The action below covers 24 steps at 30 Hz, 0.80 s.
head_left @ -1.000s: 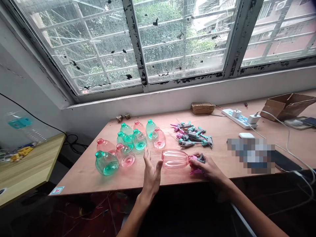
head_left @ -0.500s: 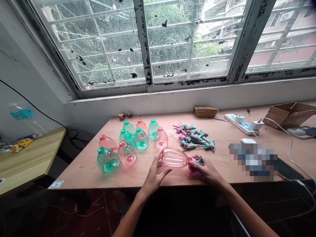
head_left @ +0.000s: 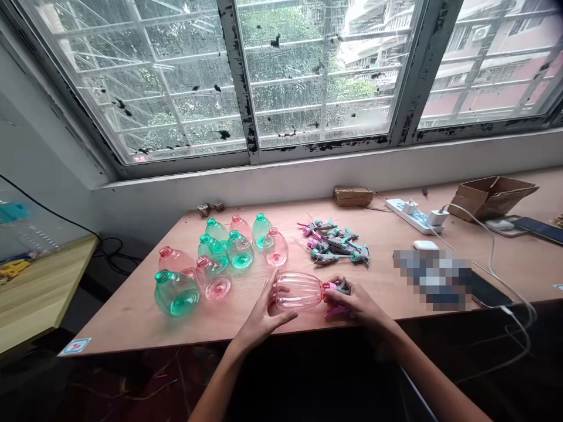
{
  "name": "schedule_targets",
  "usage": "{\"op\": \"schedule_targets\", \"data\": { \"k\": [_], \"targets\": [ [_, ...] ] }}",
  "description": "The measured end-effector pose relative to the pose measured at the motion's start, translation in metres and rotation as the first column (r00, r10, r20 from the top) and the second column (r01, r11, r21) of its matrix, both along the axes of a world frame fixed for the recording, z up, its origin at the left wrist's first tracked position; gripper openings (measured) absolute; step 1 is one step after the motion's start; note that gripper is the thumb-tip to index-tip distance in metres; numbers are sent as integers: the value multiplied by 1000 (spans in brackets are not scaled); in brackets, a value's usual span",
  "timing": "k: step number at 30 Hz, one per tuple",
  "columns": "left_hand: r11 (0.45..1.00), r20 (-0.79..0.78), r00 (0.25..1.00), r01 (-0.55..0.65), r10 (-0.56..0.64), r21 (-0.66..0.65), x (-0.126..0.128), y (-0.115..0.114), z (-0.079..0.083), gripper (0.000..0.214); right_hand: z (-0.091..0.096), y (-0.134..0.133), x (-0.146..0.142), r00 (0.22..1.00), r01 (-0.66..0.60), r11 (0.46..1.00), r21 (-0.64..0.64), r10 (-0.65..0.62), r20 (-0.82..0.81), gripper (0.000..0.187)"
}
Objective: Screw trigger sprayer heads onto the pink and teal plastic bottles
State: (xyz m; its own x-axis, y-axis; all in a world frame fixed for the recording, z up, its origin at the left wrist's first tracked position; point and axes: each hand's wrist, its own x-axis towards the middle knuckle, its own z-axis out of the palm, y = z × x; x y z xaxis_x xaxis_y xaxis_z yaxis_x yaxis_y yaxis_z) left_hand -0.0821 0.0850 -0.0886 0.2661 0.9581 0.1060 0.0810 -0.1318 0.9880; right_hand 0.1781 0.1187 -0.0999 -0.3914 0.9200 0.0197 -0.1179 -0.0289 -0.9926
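A clear pink plastic bottle (head_left: 299, 291) lies on its side in the air near the table's front edge, neck to the right. My left hand (head_left: 263, 315) cups its base, fingers behind it and showing through the plastic, thumb stretched out below. At the neck, my right hand (head_left: 357, 305) has its fingers closed around a pink and grey trigger spray head (head_left: 342, 287), which its fingers partly cover. Whether the head is fully seated cannot be made out. Beyond the bottle lies a pile of grey, teal and pink spray heads (head_left: 336, 241).
Several open-necked bottles, green (head_left: 176, 296) and pink (head_left: 214, 281), stand to the left. At the back is a brown wrapped block (head_left: 353, 196). To the right are a white power strip (head_left: 411, 215) with cables, a cardboard box (head_left: 488, 199) and a phone (head_left: 488, 288).
The view has turned slightly right, so the table's things sit further left. Both hands keep their hold on the bottle and spray head; the left fingers now show more through the plastic.
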Motion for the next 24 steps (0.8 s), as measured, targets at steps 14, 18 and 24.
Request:
{"op": "schedule_targets", "data": {
  "k": [14, 18, 24],
  "targets": [
    [999, 23, 999, 43, -43, -22, -2, 2, -2, 101, -7, 1, 1, 1000, -9, 1000, 12, 9, 6, 36],
    [999, 30, 999, 46, -45, -11, -3, 0, -2, 108, -8, 1, 1, 1000, -20, 1000, 4, 20, -13, 34],
    [998, 50, 999, 22, -18, -64, -2, 2, -4, 103, -11, 2, 2, 999, -31, 999, -19, 31, -38, 34]
  ]
}}
